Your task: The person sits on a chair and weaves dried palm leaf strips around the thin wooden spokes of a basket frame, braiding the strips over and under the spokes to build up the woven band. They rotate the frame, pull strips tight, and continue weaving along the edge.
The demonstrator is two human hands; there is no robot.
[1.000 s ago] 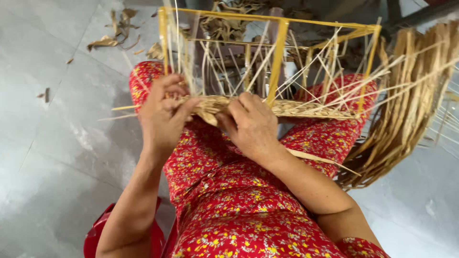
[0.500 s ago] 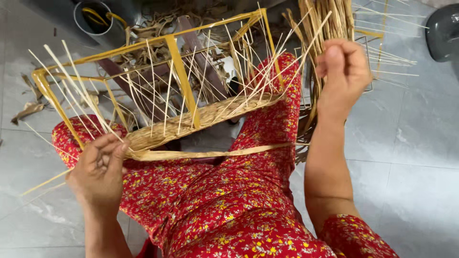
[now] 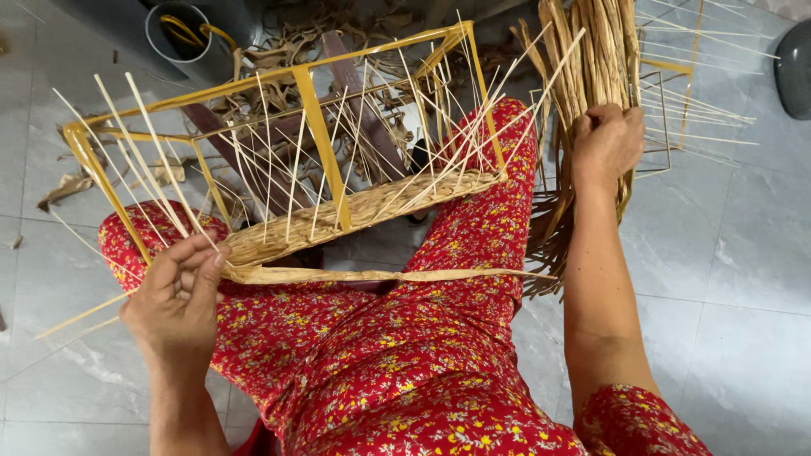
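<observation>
A yellow metal basket frame (image 3: 317,127) with thin pale spokes rests across my lap. A band of woven straw (image 3: 363,211) runs along its near edge. My left hand (image 3: 177,300) pinches the end of a long flat straw strand (image 3: 380,274) at the frame's left corner. My right hand (image 3: 606,143) is stretched out to the right and is closed around stalks in a bundle of dried straw (image 3: 591,76) lying on the floor. My legs are in red flowered cloth (image 3: 397,355).
A grey bucket (image 3: 182,38) holding yellow rings stands at the back left. Dried leaf scraps (image 3: 287,59) lie behind the frame. More wire frames with spokes (image 3: 676,110) sit beside the bundle. A dark round object (image 3: 794,67) is at the far right. The floor is grey tile.
Both hands were weaving together at the frame's edge a second ago. My right hand has since reached out to the straw bundle and lowered onto it, while my left stays at the frame's corner.
</observation>
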